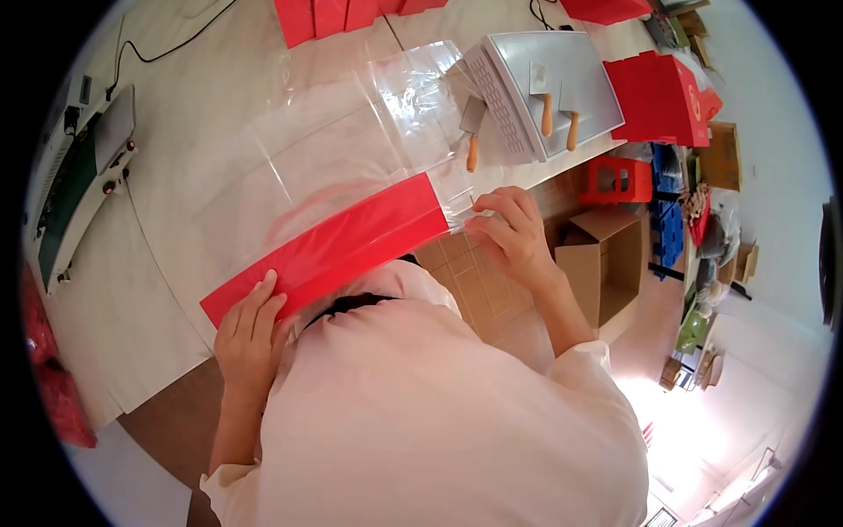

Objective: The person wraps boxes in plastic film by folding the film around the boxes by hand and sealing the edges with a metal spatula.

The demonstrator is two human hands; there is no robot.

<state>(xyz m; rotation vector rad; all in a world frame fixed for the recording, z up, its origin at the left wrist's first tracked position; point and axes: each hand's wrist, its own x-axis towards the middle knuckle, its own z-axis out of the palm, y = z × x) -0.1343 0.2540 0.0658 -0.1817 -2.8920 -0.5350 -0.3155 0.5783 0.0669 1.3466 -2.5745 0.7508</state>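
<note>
A long red box (342, 244) lies slantwise along the table's front edge, close to my body, with clear plastic film (342, 132) over it and spread beyond it on the table. My left hand (250, 338) is closed on the box's left end, its fingers on top; the thumb is mostly hidden. Past the box's right end, my right hand (516, 241) pinches the loose edge of the film between thumb and fingers. A small flat-bladed tool with a wooden handle (472, 151) lies just beyond that hand.
A grey metal plate unit (571, 75) at the back right carries two more wooden-handled tools (546, 114). Red boxes (654, 101) stand beside it, others at the back. A green-and-white machine (79, 176) is at left. An open cardboard box (601, 272) sits below right.
</note>
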